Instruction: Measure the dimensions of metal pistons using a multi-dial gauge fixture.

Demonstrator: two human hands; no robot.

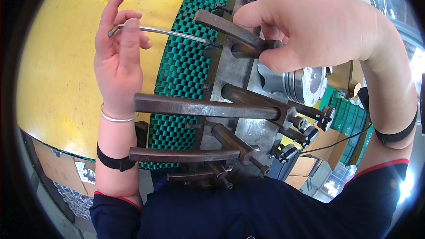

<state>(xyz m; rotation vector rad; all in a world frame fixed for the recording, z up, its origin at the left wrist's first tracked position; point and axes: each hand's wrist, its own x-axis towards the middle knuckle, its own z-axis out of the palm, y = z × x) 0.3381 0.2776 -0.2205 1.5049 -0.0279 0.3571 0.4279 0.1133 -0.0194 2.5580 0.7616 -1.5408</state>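
My left hand (119, 57) is closed loosely around a long silver hex key (172, 33), its thumb over the shaft near the bent end. The key's far tip meets a dark screw (214, 44) on the side of a steel fixture (210, 106). On the fixture's far part, my right hand (310, 28) grips the pivot end of a dark metal lever (234, 28), on a round post (243, 52); some of its fingers are hidden. Just below that hand, a shiny piston (294, 84) lies sideways against the fixture.
Nearer me, more dark levers (203, 106) stick out leftward over a green woven mat (183, 71). Dial gauges (327, 118) are on the fixture's right side. A yellow tabletop (57, 75) spreads to the left. Green crates (343, 115) and cardboard boxes (303, 167) stand beyond.
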